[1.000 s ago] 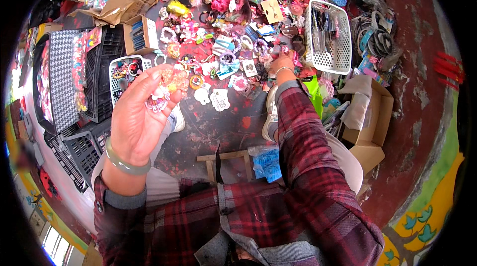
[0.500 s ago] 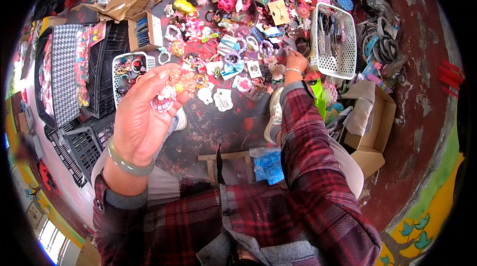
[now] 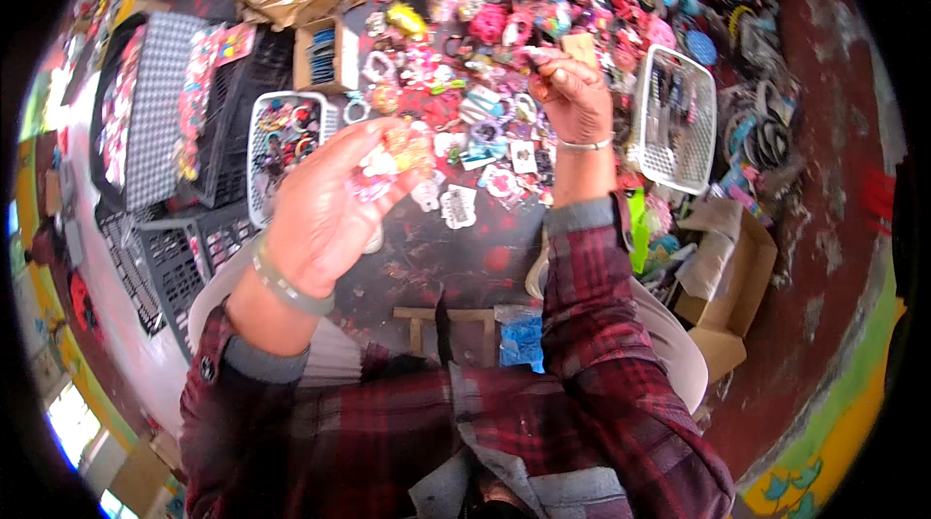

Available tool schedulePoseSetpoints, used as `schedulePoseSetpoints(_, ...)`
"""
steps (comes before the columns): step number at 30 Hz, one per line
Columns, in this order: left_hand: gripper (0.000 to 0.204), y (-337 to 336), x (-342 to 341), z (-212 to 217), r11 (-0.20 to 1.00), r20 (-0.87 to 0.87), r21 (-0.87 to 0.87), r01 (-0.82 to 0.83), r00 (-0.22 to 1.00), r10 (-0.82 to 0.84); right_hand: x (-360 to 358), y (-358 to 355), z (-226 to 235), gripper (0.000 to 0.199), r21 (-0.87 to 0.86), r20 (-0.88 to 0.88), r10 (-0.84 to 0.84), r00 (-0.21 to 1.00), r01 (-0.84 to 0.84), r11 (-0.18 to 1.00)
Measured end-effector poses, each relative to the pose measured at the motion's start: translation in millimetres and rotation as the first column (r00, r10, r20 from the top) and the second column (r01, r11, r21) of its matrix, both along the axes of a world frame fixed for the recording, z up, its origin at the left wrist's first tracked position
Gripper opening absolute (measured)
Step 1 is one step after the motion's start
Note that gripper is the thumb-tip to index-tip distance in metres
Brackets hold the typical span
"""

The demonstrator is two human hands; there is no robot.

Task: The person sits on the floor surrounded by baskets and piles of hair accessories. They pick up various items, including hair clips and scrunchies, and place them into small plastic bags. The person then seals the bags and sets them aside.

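My left hand (image 3: 325, 213), with a pale bangle on its wrist, is closed around a small bunch of hair scrunchies (image 3: 396, 158) in peach, yellow, pink and white. My right hand (image 3: 577, 102) is raised over the heap, its thumb and fingers pinched together. A small pinkish thing shows at its fingertips, too blurred to name. Beneath and beyond both hands spreads a heap of colourful hair accessories (image 3: 485, 24). White hair-clip cards (image 3: 459, 208) lie near the heap's front edge, between my hands.
A white basket (image 3: 254, 170) of small hair ties stands left, beside a box of blue cards (image 3: 325, 58). Another white basket (image 3: 676, 170) is right. Black crates (image 3: 175, 272) stack at far left. An open cardboard box (image 3: 737, 296) sits by my right knee; a wooden frame (image 3: 446, 313) lies below.
My right hand has lifted from low beside the right basket and moved up and left, now pinching something small. My left hand still holds the scrunchies. The whole view has shifted slightly.
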State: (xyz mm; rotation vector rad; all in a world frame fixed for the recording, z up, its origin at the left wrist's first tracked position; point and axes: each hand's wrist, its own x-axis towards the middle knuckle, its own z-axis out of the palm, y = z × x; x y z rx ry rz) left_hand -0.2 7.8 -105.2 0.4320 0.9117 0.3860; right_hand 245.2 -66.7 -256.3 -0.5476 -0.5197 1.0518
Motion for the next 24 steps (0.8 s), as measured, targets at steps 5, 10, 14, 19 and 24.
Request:
schedulePoseSetpoints(5,0.032,7.3,0.6,-1.1,0.996,0.088,-0.054,-0.074,0.993,0.079,-54.9,23.1,106.4,0.012,0.123,0.634,0.058,0.771,-0.175,0.977)
schedulePoseSetpoints(10,0.041,8.8,5.7,6.7,1.0,0.178,-0.012,0.003,0.984,0.0,-74.0,23.4,119.1,0.012,0.15,0.811,0.018,0.585,-0.238,0.959)
schedulePoseSetpoints(14,0.029,4.4,-0.2,6.5,1.0,0.242,0.007,0.002,0.97,-0.003,-14.8,4.5,133.1,0.015,0.148,0.766,-0.003,0.643,-0.171,0.974)
schedulePoseSetpoints(19,0.024,1.8,2.3,16.4,1.0,0.237,0.012,0.025,0.971,-0.027,88.5,-33.7,-21.6,0.014,-0.725,0.674,0.521,0.523,0.336,0.601)
schedulePoseSetpoints(24,0.022,0.7,4.2,19.2,1.0,0.154,0.027,0.001,0.988,-0.005,61.0,-119.4,-187.6,0.018,-0.825,0.154,0.921,-0.358,0.466,0.32)
